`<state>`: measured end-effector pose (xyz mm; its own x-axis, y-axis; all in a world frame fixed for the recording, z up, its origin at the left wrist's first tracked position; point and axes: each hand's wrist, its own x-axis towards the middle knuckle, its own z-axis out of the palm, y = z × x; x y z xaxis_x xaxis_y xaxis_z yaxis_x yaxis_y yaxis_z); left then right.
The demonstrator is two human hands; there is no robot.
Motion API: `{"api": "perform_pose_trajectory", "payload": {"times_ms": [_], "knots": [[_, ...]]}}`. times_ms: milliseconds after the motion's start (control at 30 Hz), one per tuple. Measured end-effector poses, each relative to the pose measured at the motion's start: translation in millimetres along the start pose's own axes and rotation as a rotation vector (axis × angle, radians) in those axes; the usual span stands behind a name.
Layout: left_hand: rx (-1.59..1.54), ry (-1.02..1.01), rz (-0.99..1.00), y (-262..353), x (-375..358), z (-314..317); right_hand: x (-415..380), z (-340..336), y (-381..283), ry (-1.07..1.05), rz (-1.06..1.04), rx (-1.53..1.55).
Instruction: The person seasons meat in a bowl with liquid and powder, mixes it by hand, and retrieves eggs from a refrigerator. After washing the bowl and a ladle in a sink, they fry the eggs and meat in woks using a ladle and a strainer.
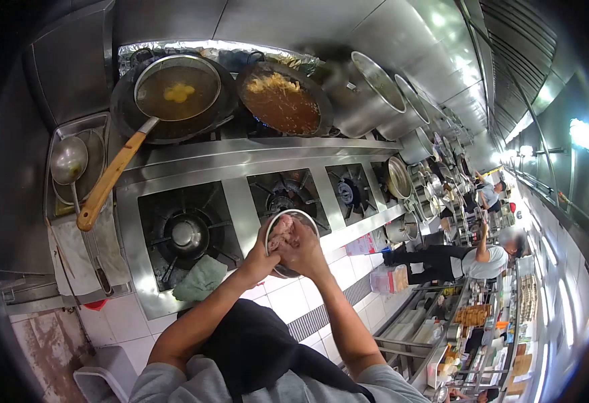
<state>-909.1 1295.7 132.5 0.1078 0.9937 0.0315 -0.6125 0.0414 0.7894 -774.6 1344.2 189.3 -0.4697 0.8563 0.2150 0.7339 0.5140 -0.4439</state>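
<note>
In front of my body, a round bowl [293, 270] with a pale rim holds pink raw meat [281, 232]. My left hand [262, 260] is closed on the bowl's near left side, fingers around the rim. My right hand [306, 250] reaches over the right rim, its fingers bent into the meat; the fingertips are partly hidden. Beneath the bowl lie the stove's front edge and the middle burner [284, 196]. A folded green cloth [201, 279] rests on the stove corner, left of my forearms.
A wooden-handled strainer [148, 90] with yellow pieces lies across one wok. Another wok [282, 106] contains brown liquid and pale pieces. Tall pots [361, 101] stand behind the stove. A tray [79, 154] with a ladle [70, 161] sits left. A co-worker [472, 262] stands to the right.
</note>
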Motion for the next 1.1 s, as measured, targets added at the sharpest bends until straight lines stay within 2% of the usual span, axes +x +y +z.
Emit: {"api": "perform_pose_trajectory", "payload": {"times_ms": [67,100,133,167,200,267,300,367,400,433,500,533,567,633,667,733,767,833,900,967,1000,1033,1100], "knots": [[0.213,0.031,0.093,-1,3,0,0,23,17,-0.074,0.022,-0.046],[0.213,0.033,0.097,-9,4,-4,4,25,11,-0.144,0.045,-0.087],[0.140,0.011,0.068,-17,5,-8,3,24,4,-0.174,0.260,0.126],[0.066,-0.012,0.034,-16,3,-9,6,19,-5,-0.174,0.260,0.129],[0.066,-0.011,0.028,-15,2,-11,8,13,-9,-0.220,0.344,0.112],[-0.058,0.028,-0.233,-8,1,-12,5,16,-3,-0.109,0.355,0.069],[-0.060,0.029,-0.232,2,0,-9,6,14,-2,-0.110,0.354,0.067],[-0.122,0.051,-0.356,20,-2,-4,12,7,1,0.154,0.138,0.061],[-0.120,0.055,-0.356,19,0,-6,14,4,8,0.095,0.054,0.069],[-0.127,0.066,-0.330,15,2,-9,12,-1,11,0.095,0.060,0.073],[-0.138,0.071,-0.309,8,4,-12,12,-24,-3,-0.216,0.260,0.607],[-0.136,0.043,-0.288,6,5,-14,13,-34,-8,-0.265,0.235,0.644],[-0.135,0.017,-0.266,4,7,-14,14,-42,-16,-0.266,0.239,0.641],[-0.104,0.038,-0.324,14,5,-7,17,-50,-24,-0.203,0.035,0.438],[-0.138,0.003,-0.266,10,6,-8,17,-46,-21,-0.203,0.038,0.440],[-0.172,-0.033,-0.212,4,8,-8,18,-32,-11,-0.130,-0.241,-0.040],[-0.085,-0.042,-0.209,11,9,-4,16,-25,-5,-0.133,-0.238,-0.039],[0.003,-0.052,-0.216,11,8,-1,8,-14,6,-0.295,-0.007,0.027],[0.015,-0.048,-0.111,1,13,-4,10,-11,15,-0.286,0.014,0.096],[0.048,-0.020,-0.097,-8,14,-6,8,-12,20,-0.293,0.114,0.071],[0.085,0.007,-0.078,-10,13,-7,8,-10,22,-0.144,0.080,0.053],[0.086,0.006,-0.078,-12,14,-9,10,-11,23,-0.143,0.080,0.052],[-0.066,0.057,-0.259,-2,17,-7,15,-18,29,0.010,-0.009,0.045]]}}
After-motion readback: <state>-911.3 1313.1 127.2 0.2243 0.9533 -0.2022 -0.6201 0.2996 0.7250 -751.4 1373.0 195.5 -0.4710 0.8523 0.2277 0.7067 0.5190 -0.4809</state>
